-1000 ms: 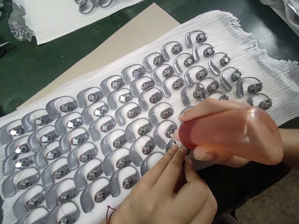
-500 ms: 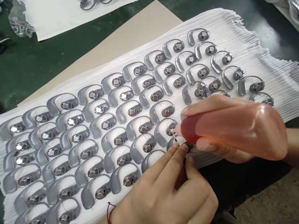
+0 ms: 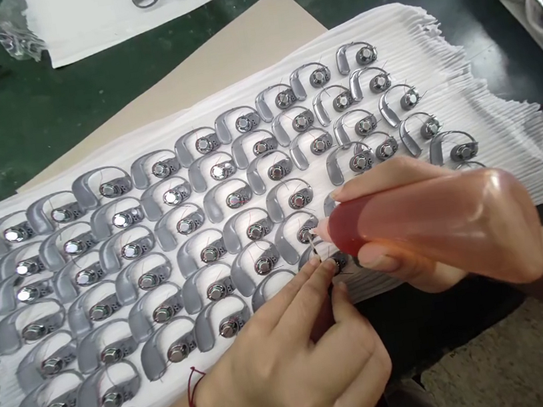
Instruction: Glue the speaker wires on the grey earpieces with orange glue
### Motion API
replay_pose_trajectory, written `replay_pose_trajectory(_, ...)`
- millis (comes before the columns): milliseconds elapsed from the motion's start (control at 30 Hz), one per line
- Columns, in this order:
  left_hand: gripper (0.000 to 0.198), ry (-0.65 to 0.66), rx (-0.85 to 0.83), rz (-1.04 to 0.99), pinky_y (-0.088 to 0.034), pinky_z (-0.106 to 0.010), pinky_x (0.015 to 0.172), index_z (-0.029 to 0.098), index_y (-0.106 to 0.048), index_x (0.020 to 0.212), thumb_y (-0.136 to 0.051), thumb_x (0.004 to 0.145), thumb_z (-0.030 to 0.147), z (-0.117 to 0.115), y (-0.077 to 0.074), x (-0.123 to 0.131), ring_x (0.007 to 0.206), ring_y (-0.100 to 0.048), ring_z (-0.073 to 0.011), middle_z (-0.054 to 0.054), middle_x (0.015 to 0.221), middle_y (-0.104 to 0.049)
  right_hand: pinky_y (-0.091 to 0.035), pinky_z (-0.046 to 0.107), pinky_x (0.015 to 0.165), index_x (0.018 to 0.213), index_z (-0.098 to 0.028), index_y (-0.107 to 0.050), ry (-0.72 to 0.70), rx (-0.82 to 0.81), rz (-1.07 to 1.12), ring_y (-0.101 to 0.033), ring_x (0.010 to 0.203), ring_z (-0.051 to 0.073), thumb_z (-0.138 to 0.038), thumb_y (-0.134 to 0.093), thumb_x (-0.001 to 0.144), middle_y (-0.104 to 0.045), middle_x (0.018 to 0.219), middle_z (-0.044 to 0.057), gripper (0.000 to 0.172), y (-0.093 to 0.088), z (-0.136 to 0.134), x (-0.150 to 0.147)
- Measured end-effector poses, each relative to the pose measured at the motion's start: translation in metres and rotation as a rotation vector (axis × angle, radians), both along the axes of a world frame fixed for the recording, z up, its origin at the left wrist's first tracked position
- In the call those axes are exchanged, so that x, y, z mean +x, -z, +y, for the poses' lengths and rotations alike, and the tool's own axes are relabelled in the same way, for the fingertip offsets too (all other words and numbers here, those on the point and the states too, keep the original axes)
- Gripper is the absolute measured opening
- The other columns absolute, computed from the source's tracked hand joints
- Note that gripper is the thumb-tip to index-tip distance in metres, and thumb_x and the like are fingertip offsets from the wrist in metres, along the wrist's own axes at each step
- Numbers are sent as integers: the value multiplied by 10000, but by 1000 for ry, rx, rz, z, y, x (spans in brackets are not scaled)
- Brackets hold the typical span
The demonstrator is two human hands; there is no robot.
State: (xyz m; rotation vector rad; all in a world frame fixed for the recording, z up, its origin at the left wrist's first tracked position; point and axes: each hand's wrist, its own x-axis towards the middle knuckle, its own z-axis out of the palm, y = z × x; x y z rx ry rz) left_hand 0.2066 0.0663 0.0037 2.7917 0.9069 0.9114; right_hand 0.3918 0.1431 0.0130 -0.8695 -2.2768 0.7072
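Observation:
My right hand [image 3: 405,259] is wrapped round a translucent orange squeeze bottle [image 3: 436,224], which lies tilted with its narrow nozzle pointing left. The nozzle tip is at the round speaker of a grey ear-hook earphone shell [image 3: 287,242]. My left hand [image 3: 297,355], a dark red cord on its wrist, pinches a thin metal pointed tool [image 3: 313,246] whose tip is at the same speaker. Most of this tool is hidden by the fingers, so its exact kind is unclear. Several similar shells with round silver speakers and fine wires lie around both hands; some are partly covered.
The shells lie in rows on a pleated white foam sheet [image 3: 487,126]. Behind it is a beige board [image 3: 229,47] on the dark green table [image 3: 98,86]. More parts lie on a white sheet [image 3: 89,20] at the back and on another sheet at upper right.
The whole view has shifted slightly, so the sheet and shells appear a little further left and up. Both hands keep the bottle and thin tool at the same shell.

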Motion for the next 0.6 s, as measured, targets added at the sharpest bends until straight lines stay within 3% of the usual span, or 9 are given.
replay_pose_trajectory(600,63,1,-11,3,-560,-338,864,127,-597,728,-536,729,113,-1,1,0,812,-670,-248,-12,746,-622,-500,114,632,847,-116,-553,-72,-65,52,-614,702,40,-348,-647,756,-650,804,37,267,2,3,-4)
